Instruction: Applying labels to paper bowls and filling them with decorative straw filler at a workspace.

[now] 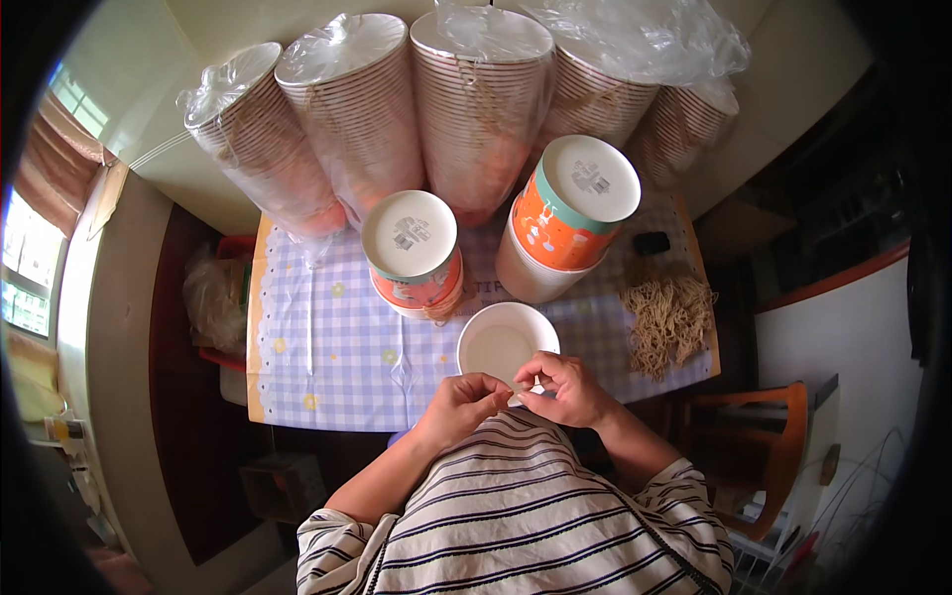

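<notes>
My left hand point(464, 405) and my right hand point(567, 389) meet at the table's near edge, fingertips pinched close together. A tiny pale bit shows between them, too small to name. Just beyond my fingers stands a white paper tub point(496, 337), its open mouth facing up. Behind it to the left, an upside-down orange-red paper tub point(416, 288) has some twine about its lower rim. Farther right, an orange tub with a green band point(560, 228) sits upside down on a white tub point(535, 270).
Tall stacks of paper tubs in clear plastic bags point(476, 129) line the back. A heap of beige twine point(668, 322) and a small black object point(651, 243) lie at the right on the checked tablecloth point(307, 347). A wooden chair point(783, 446) stands right.
</notes>
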The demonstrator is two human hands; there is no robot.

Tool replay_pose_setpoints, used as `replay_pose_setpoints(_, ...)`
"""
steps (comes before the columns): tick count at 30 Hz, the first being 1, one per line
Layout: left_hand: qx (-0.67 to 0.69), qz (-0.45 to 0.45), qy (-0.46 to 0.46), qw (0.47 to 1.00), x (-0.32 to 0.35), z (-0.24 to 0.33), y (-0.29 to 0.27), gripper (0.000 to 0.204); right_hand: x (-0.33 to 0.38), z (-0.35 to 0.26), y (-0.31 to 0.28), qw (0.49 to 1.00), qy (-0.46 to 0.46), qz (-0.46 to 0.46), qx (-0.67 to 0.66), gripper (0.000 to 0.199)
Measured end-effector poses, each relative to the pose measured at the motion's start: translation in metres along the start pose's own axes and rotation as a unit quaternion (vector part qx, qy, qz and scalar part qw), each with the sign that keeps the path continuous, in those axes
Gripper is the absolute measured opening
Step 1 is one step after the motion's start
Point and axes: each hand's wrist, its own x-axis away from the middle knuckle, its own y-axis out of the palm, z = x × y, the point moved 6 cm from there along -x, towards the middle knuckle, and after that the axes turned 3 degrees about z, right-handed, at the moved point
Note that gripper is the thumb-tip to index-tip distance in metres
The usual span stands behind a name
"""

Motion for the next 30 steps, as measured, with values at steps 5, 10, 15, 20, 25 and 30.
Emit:
replay_pose_setpoints(5,-0.044,0.002,0.016,0.999,0.0,0.001,0.0,0.014,0.002,0.003,0.003,0.995,-0.055,-0.006,0.084,0.01)
replay_pose_setpoints(10,-0.081,0.032,0.036,0.996,0.004,0.0,0.001,0.014,0.007,0.001,0.006,0.987,-0.083,-0.013,0.138,0.011)
replay_pose_setpoints(15,-0.25,0.05,0.114,0.96,0.015,0.016,0.011,0.013,0.017,0.002,0.009,0.989,-0.07,-0.015,0.132,0.007)
replay_pose_setpoints(20,-0.295,0.045,0.156,0.942,0.024,0.016,0.015,0.013,0.026,0.003,0.013,0.991,-0.057,-0.027,0.114,0.007)
replay_pose_setpoints(25,-0.31,0.025,0.144,0.939,0.031,0.017,0.015,0.012,0.033,0.004,0.02,0.991,-0.075,-0.024,0.109,0.009)
replay_pose_setpoints(30,-0.313,0.035,0.178,0.932,0.035,0.01,0.01,0.012,0.034,0.007,0.026,0.992,-0.084,-0.006,0.095,0.014)
